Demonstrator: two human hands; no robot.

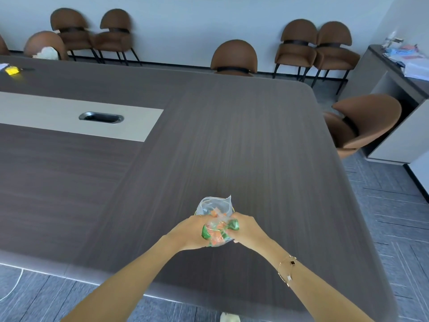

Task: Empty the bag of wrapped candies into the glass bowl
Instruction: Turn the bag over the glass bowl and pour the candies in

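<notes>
Dark table (232,135); candy-filled bag (217,220) between 2 hands.

Bowl (199,213) mostly hidden behind bag (214,209), fingers (234,240) partly buried, candies (217,239) perhaps blurred

Both arms reach forward — left grip (189,232) and right grip (247,228) clenched, close together.

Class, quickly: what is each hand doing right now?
Left hand: closed on the clear candy bag.
Right hand: closed on the same bag, opposite side.
</notes>
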